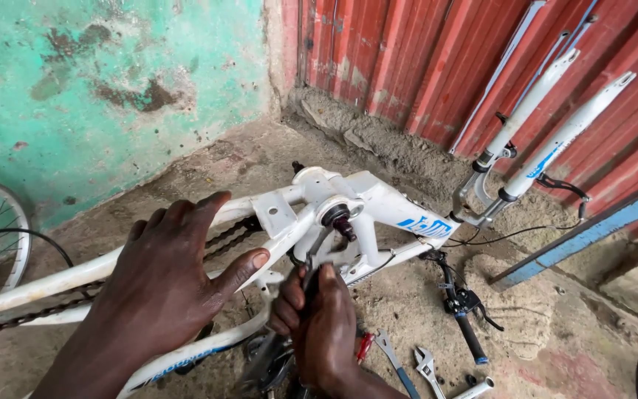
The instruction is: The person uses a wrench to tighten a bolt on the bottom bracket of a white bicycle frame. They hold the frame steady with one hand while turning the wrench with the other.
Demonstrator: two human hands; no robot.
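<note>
white bicycle frame: lay upturned on the concrete floor. left hand: fingers spread, pressed flat on the frame's stays. right hand: fist wrapped round a wrench set at the bottom bracket. adjustable spanner: on floor nearby.

Illumination was soft, even daylight — no hard shadows, no glare. Focus held sharp across the white bicycle frame; the nearer left hand appeared slightly soft — edges showed mild wide-angle bending.
</note>
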